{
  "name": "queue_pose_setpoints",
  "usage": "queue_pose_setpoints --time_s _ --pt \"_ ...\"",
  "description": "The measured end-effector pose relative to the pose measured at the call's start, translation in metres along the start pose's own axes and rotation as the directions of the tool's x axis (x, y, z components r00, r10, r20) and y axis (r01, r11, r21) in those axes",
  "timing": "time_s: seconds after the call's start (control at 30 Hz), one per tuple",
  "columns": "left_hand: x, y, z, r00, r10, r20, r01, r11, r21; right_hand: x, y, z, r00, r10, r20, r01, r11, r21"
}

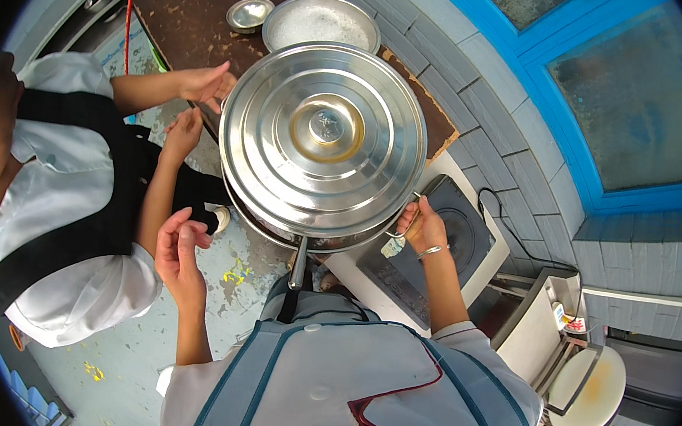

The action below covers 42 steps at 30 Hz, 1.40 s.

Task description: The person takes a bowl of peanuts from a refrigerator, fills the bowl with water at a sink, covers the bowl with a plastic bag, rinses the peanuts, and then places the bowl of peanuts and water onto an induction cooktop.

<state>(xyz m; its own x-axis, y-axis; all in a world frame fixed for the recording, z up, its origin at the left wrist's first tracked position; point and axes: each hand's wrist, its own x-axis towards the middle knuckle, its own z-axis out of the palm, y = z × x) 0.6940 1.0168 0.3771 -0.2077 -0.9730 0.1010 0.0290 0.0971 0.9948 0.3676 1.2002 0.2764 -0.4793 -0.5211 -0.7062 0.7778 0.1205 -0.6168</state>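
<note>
A large round stainless steel pot (pixel 353 245) is before me, topped by a ridged metal lid (pixel 269 187) with a round knob. The lid sits off-centre, leaving part of the pot's near inside visible. From under its near edge a metal utensil handle (pixel 299 265) sticks out towards me. My right hand (pixel 427 225) grips the pot's wire loop handle (pixel 400 228) on the right, with a pale cloth (pixel 393 247) beside the fingers. Raised in the air left of the pot, my left hand (pixel 183 252) holds nothing, its fingers loosely bent and apart.
At left stands a co-worker (pixel 69 184), one hand (pixel 208 83) near the pot's left rim. A worn brown table (pixel 194 10) bears a small metal bowl (pixel 250 13) and a basin (pixel 326 24) of foamy liquid. A black induction cooker (pixel 464 226) lies right, its cord along the tiled wall.
</note>
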Motion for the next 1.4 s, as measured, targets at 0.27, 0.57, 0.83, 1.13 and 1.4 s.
queue_pose_setpoints --time_s 0.27,0.57,0.83,1.13,1.4 --pt "0.165 0.036 0.052 0.953 0.096 0.289 -0.130 0.986 0.102 0.072 -0.151 0.013 0.921 -0.380 0.085 0.380 0.833 -0.401" --pt "0.377 -0.147 0.099 0.743 -0.597 0.304 0.464 0.786 0.409 0.237 -0.224 0.138 0.972 -0.233 -0.021 0.136 0.635 -0.760" --pt "0.430 -0.249 0.172 0.619 -0.627 0.473 0.486 0.779 0.396 0.356 -0.184 0.165 0.993 -0.109 0.040 0.100 0.629 -0.771" --pt "0.472 -0.266 0.183 0.539 -0.598 0.593 0.361 0.801 0.478 0.402 -0.182 0.184 0.949 -0.312 -0.040 0.129 0.502 -0.856" --pt "0.500 -0.188 0.180 0.718 -0.420 0.555 0.316 0.907 0.279 0.341 -0.220 0.246 0.902 -0.430 0.043 0.229 0.391 -0.892"
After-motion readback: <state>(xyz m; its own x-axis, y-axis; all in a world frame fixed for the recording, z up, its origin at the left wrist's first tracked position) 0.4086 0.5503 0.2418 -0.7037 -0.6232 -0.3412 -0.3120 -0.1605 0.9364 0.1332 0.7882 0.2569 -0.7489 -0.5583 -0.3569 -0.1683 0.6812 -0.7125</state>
